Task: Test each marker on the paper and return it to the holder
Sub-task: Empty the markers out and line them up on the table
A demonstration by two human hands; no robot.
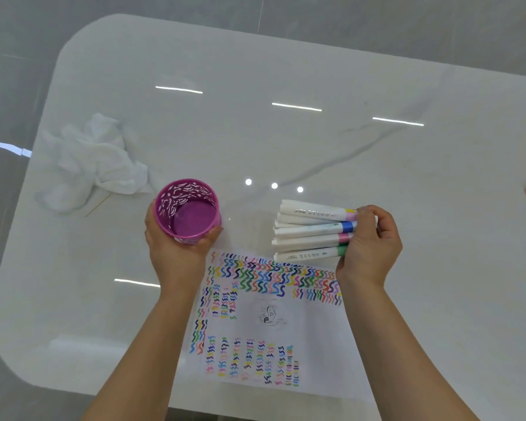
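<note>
Head view looks down on two bare forearms reaching forward over a glossy white bench (286, 71). Left hand (176, 247) curls around the near side of one pink perforated holder (187, 208), fingers wrapped on its wall, the cup tilted so its empty inside faces the camera. Right hand (371, 244) is clenched around the capped ends of a bundle of markers (310, 232), held roughly level just above the far edge of the paper (274, 317), their white barrels pointing left toward the holder. About seven or eight barrels show in the stack; the exact count cannot be told because they overlap. Coloured bands visible near the fingers include yellow, blue, pink and green. One sheet of paper lies on the bench between the forearms, covered with rows of many-coloured squiggles around a small pencil sketch. One crumpled white cloth (88, 162) sits to the far left, well apart from the holder.
</note>
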